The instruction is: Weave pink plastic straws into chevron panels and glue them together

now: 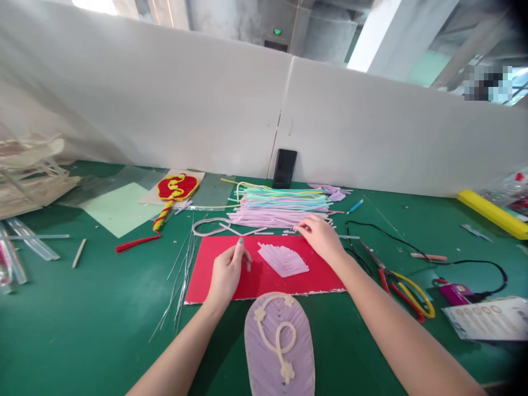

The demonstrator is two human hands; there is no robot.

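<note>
A fan-shaped piece of pale pink pipe-cleaner strips lies on a red board. My left hand hovers over the board's left part, its thumb raised apart from loosely bent fingers, nothing visible in it. At the board's back edge, my right hand has its thumb and fingertips pinched together beside short cut pink pieces. Whatever they may hold is too small to make out. Behind lies a pile of pink pipe cleaners. Nearest me is a lilac oval panel with a cream looped flower decoration.
Pliers and scissors lie at right beside a black cable and a purple device. Thin wires lie left of the board. A red-and-yellow tasselled ornament sits farther back. A phone leans against the white partition.
</note>
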